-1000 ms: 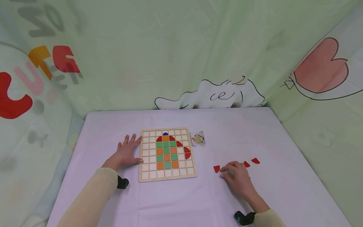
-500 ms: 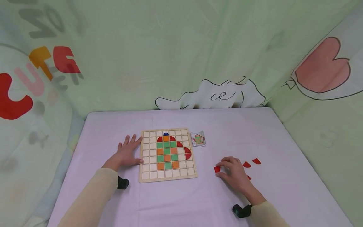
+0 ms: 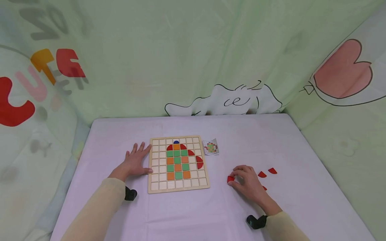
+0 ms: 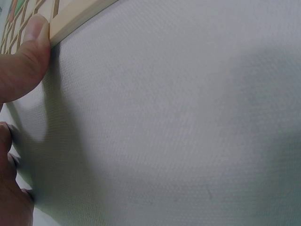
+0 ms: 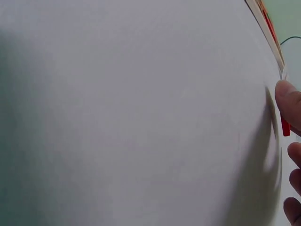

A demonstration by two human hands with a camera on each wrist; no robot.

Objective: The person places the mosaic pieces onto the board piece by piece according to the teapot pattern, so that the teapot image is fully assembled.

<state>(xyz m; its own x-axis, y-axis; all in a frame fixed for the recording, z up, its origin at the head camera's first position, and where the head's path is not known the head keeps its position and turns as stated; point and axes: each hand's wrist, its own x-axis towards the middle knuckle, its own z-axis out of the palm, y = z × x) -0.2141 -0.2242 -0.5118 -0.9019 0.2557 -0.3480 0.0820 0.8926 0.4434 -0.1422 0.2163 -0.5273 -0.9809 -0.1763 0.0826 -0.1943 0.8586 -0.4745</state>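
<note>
A wooden grid board (image 3: 194, 183) lies at the middle of the table, with green, orange, red and blue tiles set in several of its squares. My left hand (image 3: 134, 162) is spread at the board's left edge; in the left wrist view its thumb (image 4: 35, 35) rests on the rim. To the right of the board, my right hand (image 3: 248, 184) pinches a red tile (image 3: 230, 179) between thumb and fingertips. In the right wrist view that red tile (image 5: 285, 127) shows edge-on below the thumb, close over the cloth.
Three more red quarter-round tiles lie right of my right hand, the farthest tile (image 3: 272, 170) at the back; one is partly hidden by the hand. A small pattern card (image 3: 210, 147) sits beside the board's upper right corner. Printed curtains (image 3: 193, 67) enclose the table (image 3: 187, 217).
My right hand has moved slightly left and taken the nearest red tile between its fingers, uncovering part of another red tile. The left hand and the board have stayed in place.
</note>
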